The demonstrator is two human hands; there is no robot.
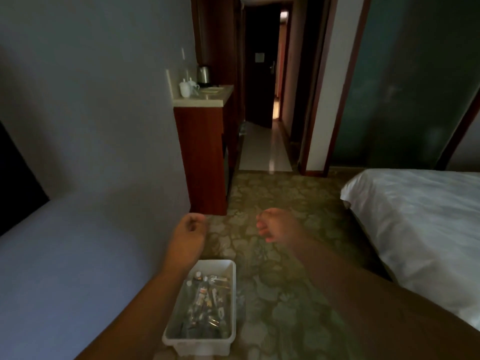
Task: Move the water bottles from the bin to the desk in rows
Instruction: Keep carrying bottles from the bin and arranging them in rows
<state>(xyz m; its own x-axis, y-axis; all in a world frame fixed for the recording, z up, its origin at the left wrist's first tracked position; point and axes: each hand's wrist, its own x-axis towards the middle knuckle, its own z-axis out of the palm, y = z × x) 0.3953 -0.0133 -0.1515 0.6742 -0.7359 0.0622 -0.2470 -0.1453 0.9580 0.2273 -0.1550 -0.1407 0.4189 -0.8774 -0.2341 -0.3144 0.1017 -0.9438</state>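
- Head view, dim room, looking down a carpeted aisle toward a dark hallway.
- Left hand (191, 226) held out above the carpet (280, 198), fingers curled loosely inward, grip holding nothing.
- Right hand (272, 227) held out level with the left, well apart from it, fingers bent and partly spread, grip likewise holding nothing.
- Both bare forearms reaching in from the bottom corners of the view.
- White plastic bin (220, 265) on the carpet, below and between the two hands, near the left forearm.
- Water bottles (205, 300) lying jumbled inside the bin, clear plastic with dark labels and a few white caps showing; exact count too blurred to tell.
- No bottle in either hand; all visible bottles inside the bin.
- Pale wall (91, 113) filling the left side.
- Dark panel (15, 178) at the far left edge; cannot tell what.
- Red-brown wooden cabinet with a light stone top, the bench (205, 100), against the wall beyond the hands.
- Metal kettle (203, 74) and white cups (186, 88) standing at the back of the bench top.
- Bed (420, 216) with white sheets along the right side, its corner near the right forearm.
- Shiny tiled floor (262, 152) beyond the carpet, leading to a dark door (259, 74) at the far end of the hallway.
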